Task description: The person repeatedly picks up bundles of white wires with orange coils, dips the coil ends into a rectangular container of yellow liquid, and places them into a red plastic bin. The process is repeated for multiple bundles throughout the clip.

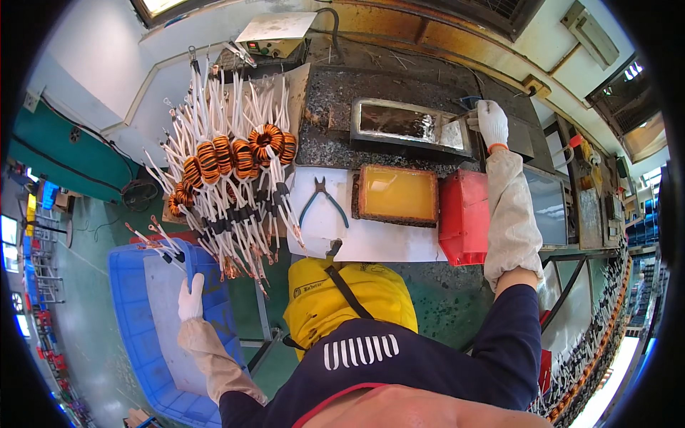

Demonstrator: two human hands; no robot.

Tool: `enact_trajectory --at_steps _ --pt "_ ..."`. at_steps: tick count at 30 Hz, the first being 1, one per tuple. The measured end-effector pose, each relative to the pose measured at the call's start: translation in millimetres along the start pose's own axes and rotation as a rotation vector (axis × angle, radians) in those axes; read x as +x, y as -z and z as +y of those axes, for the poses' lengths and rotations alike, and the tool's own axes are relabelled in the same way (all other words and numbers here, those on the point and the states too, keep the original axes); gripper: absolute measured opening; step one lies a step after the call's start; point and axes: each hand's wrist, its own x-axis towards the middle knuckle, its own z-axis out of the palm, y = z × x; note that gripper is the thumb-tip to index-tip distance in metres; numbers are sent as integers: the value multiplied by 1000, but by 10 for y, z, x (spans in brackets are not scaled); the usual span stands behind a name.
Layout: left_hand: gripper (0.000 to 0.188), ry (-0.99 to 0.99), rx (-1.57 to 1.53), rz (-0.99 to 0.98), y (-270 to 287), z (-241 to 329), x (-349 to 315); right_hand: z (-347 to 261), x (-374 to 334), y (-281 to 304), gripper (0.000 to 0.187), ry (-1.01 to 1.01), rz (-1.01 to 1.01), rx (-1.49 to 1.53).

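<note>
My right hand (492,123), in a white glove and a pale sleeve cover, is closed at the right end of a long metal solder pot (357,135). It grips what looks like a flat metal scraper (452,133), whose blade lies over the shiny molten surface; the handle is mostly hidden. My left hand (190,298), also gloved, is beside the rim of a blue plastic bin (132,321), thumb and fingers apart, holding nothing that I can see. Whether it touches the rim I cannot tell. Some white leads with copper lugs (160,242) stick out over the bin's far edge.
Many orange-and-black wound toroid coils (242,157) with white leads are heaped at the bench's left. Pliers (321,202), a tray of amber liquid (398,194) and a red plastic bin (464,217) stand along the front. A control box (275,36) sits at the back.
</note>
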Motion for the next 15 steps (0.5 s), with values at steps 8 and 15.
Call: enact_trajectory --at_steps 8,15 --pt "94 59 63 16 -23 -95 37 -381 -196 351 29 83 -232 350" --pt "94 51 25 1 -15 -43 15 -59 -220 311 24 148 -361 344"
